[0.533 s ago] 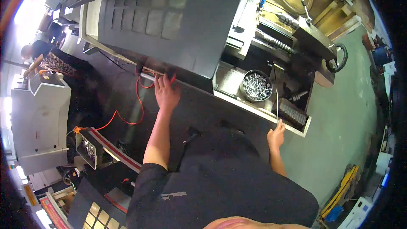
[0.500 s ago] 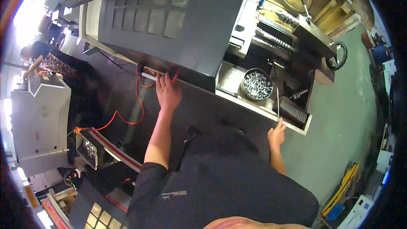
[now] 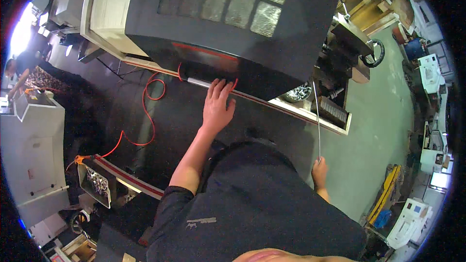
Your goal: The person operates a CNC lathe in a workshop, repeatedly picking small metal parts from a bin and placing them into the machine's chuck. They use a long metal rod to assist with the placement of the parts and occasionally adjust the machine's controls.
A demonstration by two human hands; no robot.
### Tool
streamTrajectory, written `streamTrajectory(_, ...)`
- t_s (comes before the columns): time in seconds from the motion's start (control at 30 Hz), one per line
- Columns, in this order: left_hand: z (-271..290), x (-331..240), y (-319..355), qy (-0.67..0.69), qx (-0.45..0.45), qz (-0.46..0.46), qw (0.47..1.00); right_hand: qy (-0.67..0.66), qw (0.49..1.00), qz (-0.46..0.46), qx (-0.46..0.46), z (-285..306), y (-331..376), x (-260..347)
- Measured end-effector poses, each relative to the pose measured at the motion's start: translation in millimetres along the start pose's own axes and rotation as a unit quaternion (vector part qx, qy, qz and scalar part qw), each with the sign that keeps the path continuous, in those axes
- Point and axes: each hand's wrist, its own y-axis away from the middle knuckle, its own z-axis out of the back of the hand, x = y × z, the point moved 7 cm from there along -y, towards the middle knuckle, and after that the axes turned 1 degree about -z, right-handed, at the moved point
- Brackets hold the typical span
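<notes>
My left hand (image 3: 218, 106) reaches up to the lower edge of a dark sliding machine door (image 3: 272, 63). Its fingers are stretched out and slightly apart, their tips against the door edge beside a silver bar (image 3: 198, 83). On the right, my right hand (image 3: 319, 172) is closed round the near end of a long thin metal rod (image 3: 318, 121). The rod's far end reaches over the machine's open bay. A round container of shiny metal parts (image 3: 297, 93) stands in that bay, partly covered by the door.
An orange hose (image 3: 154, 116) loops over the dark floor at left. A tray of metal parts (image 3: 97, 184) is at lower left. Far left, another person (image 3: 31, 70) leans over a light-coloured machine (image 3: 36, 136). A black handwheel (image 3: 374, 53) juts out at right; a yellow frame (image 3: 386, 194) lies beyond.
The door has slid right together with my left hand, covering more of the bay and part of the container. My right hand has drawn the rod back toward me.
</notes>
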Motion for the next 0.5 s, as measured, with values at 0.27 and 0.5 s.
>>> streamTrajectory(0.27,51,46,51,0.091,-0.083,0.070,0.990,-0.040,0.996,-0.085,0.012,-9,114,7)
streamTrajectory(0.5,98,144,126,0.090,-0.124,0.242,0.958,-0.076,0.949,0.087,-0.294,90,74,89)
